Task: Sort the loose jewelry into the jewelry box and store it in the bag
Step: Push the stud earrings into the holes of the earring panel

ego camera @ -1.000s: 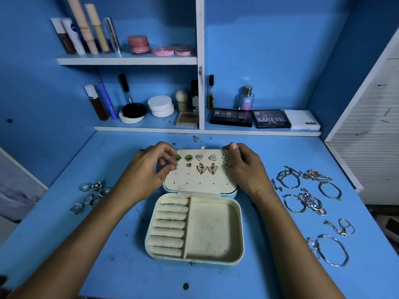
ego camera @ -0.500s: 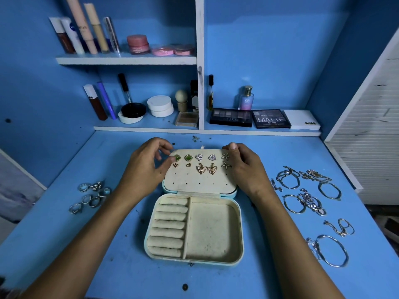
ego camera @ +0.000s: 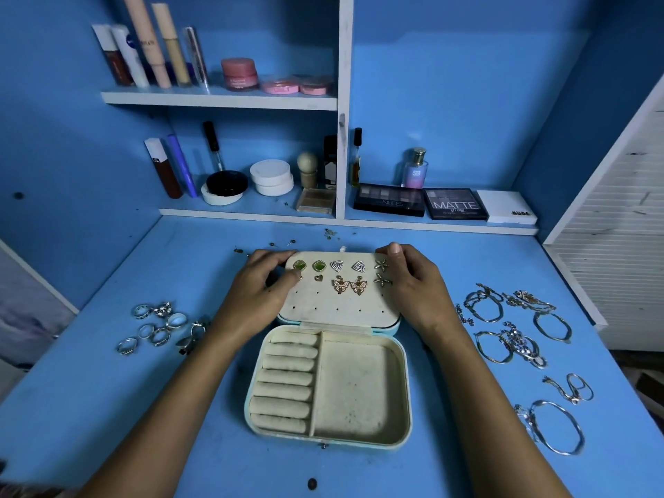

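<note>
Jewelry box [ego camera: 328, 389] lies open mid-table, its lid [ego camera: 339, 303] flat and studded with ten earrings [ego camera: 339, 276] (two rows). Left hand [ego camera: 258, 296] curls over the lid's left edge, fingertips pinching at a small earring; right hand [ego camera: 418, 285] clasps the right edge. About nine rings [ego camera: 161, 327] wait left, roughly eight bracelets [ego camera: 521, 346] right, with bare blue table [ego camera: 449, 472] along the near edge.

Blue walls [ego camera: 467, 84] enclose a blue desk [ego camera: 107, 407]. White-edged shelves [ego camera: 219, 100] hold cosmetics [ego camera: 240, 74]. A white slatted panel [ego camera: 618, 253] stands at right; light is dim.
</note>
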`<state>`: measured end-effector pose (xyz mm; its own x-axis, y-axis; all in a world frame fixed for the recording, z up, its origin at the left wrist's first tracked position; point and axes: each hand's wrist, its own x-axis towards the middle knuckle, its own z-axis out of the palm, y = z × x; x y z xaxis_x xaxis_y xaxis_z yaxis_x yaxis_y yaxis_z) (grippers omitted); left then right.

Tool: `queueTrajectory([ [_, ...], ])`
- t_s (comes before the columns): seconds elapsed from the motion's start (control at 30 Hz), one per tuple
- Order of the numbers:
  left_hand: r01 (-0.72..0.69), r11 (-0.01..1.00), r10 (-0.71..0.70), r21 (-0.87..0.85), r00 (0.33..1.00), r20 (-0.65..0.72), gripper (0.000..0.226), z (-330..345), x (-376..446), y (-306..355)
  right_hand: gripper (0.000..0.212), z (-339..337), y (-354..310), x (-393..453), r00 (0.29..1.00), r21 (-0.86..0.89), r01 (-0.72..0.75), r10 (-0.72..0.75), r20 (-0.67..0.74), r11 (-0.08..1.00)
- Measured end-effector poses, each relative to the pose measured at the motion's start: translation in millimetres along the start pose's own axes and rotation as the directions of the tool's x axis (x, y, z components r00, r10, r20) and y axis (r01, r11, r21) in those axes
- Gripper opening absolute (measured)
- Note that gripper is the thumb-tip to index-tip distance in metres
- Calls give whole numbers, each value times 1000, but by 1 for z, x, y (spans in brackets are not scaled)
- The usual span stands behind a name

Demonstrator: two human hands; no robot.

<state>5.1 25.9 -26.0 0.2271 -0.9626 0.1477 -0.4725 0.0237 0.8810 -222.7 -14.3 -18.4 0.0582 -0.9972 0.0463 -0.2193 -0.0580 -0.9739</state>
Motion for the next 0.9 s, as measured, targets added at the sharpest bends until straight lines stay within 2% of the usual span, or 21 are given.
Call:
queueTrajectory([
  [0.23,-51,997,51,53,999,4,44,1,-2,-2,36,1,-3,-1,1000,-18,-9,9,-29,1000],
  [0.33,-43,998,43,46,999,-8,44,0,-1,-2,38,2,-4,-1,999,-32,-21,20,-49,999],
  [0.47,-52,998,53,41,998,-17,30,1,1,-6,40,4,-5,1,997,-48,-33,30,-70,998],
  [0.6,-58,998,59,27,998,-16,41,1,0,-5,39,1,-8,9,995,-71,-89,85,-50,994],
  [0.73,-65,997,66,36,998,-14,46,1,0,-5,35,2,-25,29,992,-229,-110,120,29,967],
  [0.9,-65,997,66,34,997,-29,46,3,1,-9,31,8,-40,66,987,-390,-44,101,127,920],
])
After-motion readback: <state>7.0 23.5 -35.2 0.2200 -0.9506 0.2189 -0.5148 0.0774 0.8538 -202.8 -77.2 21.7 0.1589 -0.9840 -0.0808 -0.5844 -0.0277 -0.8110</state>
